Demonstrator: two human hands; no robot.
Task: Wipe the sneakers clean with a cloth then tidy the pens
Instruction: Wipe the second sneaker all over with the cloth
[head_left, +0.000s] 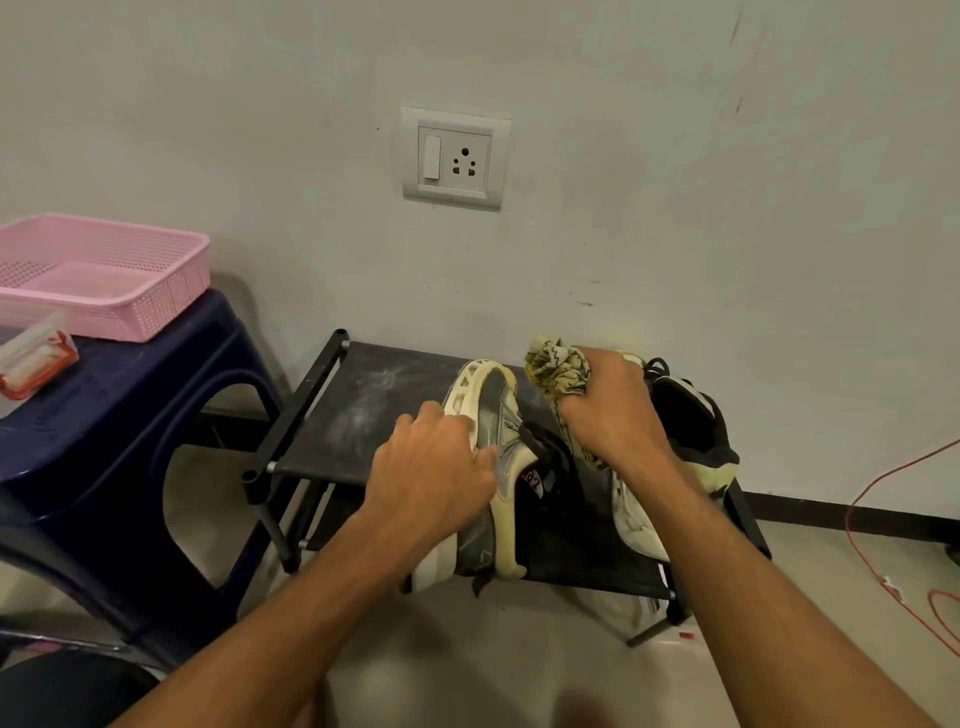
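On the low black rack (363, 415) by the wall, our left hand (431, 467) grasps a sneaker (498, 415) tipped on its side, fingers curled over the chunky cream sole. Hand and forearm hide part of its rear. Scuffed grey panels and a black tongue show. Our right hand (608, 410) clenches a crumpled yellow patterned cloth (558, 366) just above, covering much of a second sneaker (685, 415), black-lined with a yellowed sole, beside the first. Pale dusty smears mark the rack's fabric shelf. At left, a perforated pink basket (104, 275) sits on a dark blue plastic stool (130, 415), next to a clear box (31, 358) cut off by the frame, its contents hard to make out.
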